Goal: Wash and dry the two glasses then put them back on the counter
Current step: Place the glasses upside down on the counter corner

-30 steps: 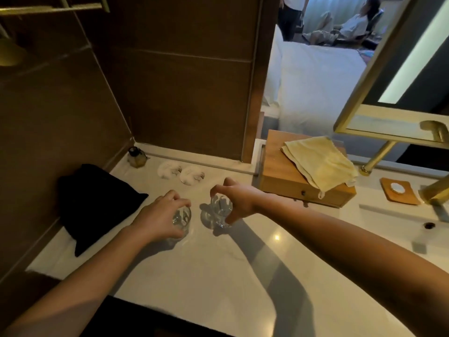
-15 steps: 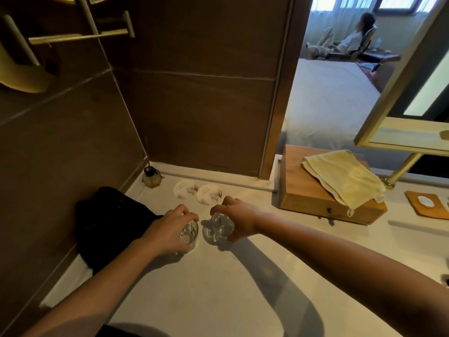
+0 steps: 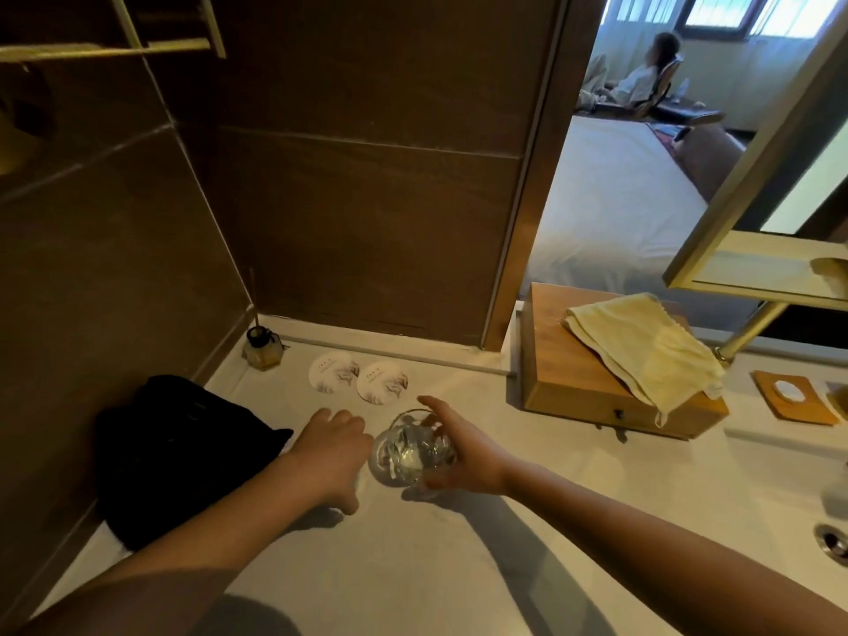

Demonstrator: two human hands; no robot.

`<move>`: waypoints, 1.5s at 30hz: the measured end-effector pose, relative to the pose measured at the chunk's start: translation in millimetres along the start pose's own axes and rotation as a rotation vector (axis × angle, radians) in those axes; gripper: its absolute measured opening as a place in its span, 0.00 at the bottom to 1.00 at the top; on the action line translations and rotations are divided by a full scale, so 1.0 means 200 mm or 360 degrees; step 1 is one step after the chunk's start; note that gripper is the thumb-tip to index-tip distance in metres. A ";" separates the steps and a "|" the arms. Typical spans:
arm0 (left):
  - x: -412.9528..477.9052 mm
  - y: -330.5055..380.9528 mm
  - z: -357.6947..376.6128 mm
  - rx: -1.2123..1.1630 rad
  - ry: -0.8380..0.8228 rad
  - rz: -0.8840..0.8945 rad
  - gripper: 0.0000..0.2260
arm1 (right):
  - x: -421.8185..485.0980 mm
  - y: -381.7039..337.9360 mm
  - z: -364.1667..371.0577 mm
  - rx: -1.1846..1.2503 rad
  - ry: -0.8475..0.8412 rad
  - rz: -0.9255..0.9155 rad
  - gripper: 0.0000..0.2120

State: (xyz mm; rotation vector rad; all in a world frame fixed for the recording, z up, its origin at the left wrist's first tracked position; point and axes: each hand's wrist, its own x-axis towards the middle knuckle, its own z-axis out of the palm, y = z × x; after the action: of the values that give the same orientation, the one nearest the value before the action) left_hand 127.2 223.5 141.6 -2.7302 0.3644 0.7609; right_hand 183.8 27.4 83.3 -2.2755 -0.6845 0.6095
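A person's right hand holds a clear glass tilted, just above the white counter, fingers curled around its side. The left hand arches over where the second glass stood a moment ago; that glass is now hidden, and whether its fingers pinch it I cannot tell. Glass is likely light, slick and breakable; grip around the body.

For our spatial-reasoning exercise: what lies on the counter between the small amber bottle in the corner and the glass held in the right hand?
In the head view, two round paper coasters lie side by side between the bottle and the glass.
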 end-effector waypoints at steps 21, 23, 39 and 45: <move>0.40 0.05 -0.08 0.0546 -0.0986 -0.0213 0.25 | 0.03 0.10 0.21 0.0473 0.0404 0.0112 0.34; 0.38 -0.02 -0.11 0.0255 -0.1001 -0.0190 0.28 | 0.03 0.09 0.19 0.0532 0.0396 0.0137 0.33; 0.33 -0.66 0.19 -0.2163 0.0682 -0.0397 0.24 | 0.26 -0.08 -0.31 0.0693 0.0300 0.0278 0.17; 0.47 -0.56 0.20 -0.2600 0.1204 -0.0557 0.27 | 0.52 -0.18 -0.40 -0.0435 0.0107 0.0104 0.35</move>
State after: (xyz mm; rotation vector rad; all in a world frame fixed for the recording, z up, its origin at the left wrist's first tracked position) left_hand 222.3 325.7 81.8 -4.2218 -1.1164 -0.4414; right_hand 297.8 77.0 138.1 -2.5673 -0.6981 0.4914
